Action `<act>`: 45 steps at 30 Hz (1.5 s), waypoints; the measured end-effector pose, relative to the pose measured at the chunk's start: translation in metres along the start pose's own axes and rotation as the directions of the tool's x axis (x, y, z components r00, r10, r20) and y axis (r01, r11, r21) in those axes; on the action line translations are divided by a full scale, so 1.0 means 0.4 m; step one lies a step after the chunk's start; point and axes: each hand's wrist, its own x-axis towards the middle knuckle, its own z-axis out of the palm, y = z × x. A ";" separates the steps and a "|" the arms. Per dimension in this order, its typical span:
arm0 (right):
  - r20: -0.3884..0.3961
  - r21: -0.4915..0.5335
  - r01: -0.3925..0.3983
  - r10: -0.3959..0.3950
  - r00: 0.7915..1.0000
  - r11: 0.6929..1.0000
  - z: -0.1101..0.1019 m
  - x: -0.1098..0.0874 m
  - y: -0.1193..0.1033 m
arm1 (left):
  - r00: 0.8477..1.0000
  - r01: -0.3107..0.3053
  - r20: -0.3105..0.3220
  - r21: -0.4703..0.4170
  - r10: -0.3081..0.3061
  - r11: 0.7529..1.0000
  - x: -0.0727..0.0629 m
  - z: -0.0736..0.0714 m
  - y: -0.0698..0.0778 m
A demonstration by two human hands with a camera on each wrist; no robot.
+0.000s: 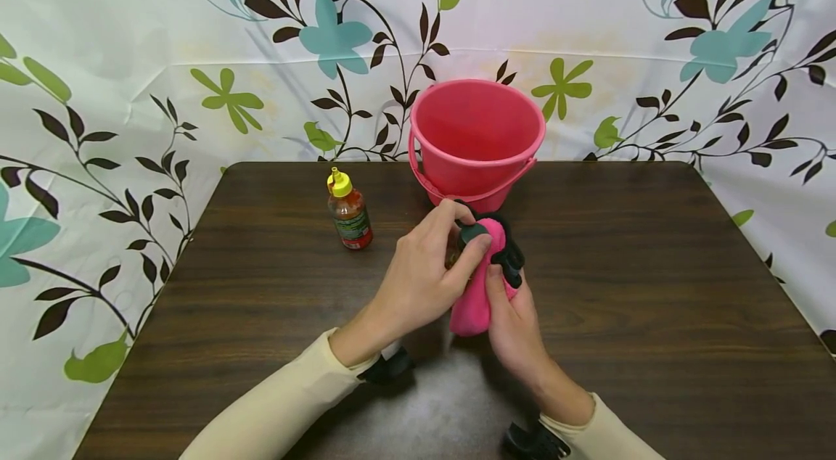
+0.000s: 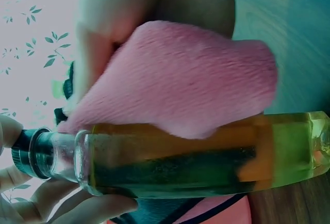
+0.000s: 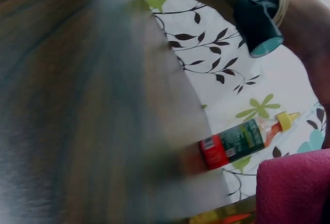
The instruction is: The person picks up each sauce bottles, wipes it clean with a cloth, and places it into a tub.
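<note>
My left hand [image 1: 424, 264] grips a clear bottle of yellow liquid [image 2: 289, 152] at its dark cap [image 2: 32, 154], thumb and fingers around the neck end. A fuzzy pink cloth [image 1: 474, 304], with black finger-like parts [image 1: 512, 257] at its upper side, is held in my right hand [image 1: 516, 329], thumb on top. In the left wrist view the cloth lies along the bottle's side. Most of the bottle is hidden behind the cloth and hands in the head view. The right wrist view catches only a corner of the cloth [image 3: 294, 188].
A pink bucket [image 1: 473, 181] with its handle down stands at the back of the dark wooden table [image 1: 653, 286], just beyond the hands. To its left stands a red sauce bottle [image 1: 351, 217] with a yellow cap. A leaf-patterned sheet [image 1: 163, 32] hangs behind the table.
</note>
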 end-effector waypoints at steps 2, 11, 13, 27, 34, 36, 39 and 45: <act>0.000 -0.022 -0.021 0.021 1.000 1.000 -0.006 -0.003 0.009 | 1.000 0.004 0.006 -0.004 -0.004 1.000 0.000 -0.001 0.001; 0.053 -0.136 -0.143 0.151 0.987 0.980 -0.043 -0.004 0.062 | 0.999 0.010 0.033 -0.012 -0.010 1.000 -0.001 -0.002 -0.001; 0.059 -0.170 -0.146 0.158 0.986 0.975 -0.049 -0.003 0.069 | 0.999 0.010 0.037 -0.014 -0.009 1.000 -0.001 -0.002 -0.001; 0.027 -0.437 -0.158 0.188 0.982 0.885 -0.066 0.013 0.096 | 0.999 0.000 0.035 -0.023 0.001 1.000 -0.002 -0.001 -0.005; 0.011 -0.450 -0.184 0.211 0.977 0.874 -0.067 0.019 0.091 | 1.000 -0.012 0.025 -0.016 0.013 1.000 -0.003 -0.001 -0.006; 0.027 -0.378 -0.216 0.244 0.969 0.900 -0.069 0.023 0.084 | 1.000 -0.014 0.026 -0.014 0.014 1.000 -0.002 -0.002 -0.007; 0.055 -0.253 -0.278 0.300 0.952 0.927 -0.070 0.027 0.070 | 0.999 -0.015 0.031 -0.013 0.016 1.000 -0.001 -0.002 -0.008; 0.081 -0.097 -0.314 0.322 0.943 0.944 -0.064 0.030 0.037 | 0.999 -0.020 0.036 -0.018 0.020 1.000 -0.001 -0.003 -0.008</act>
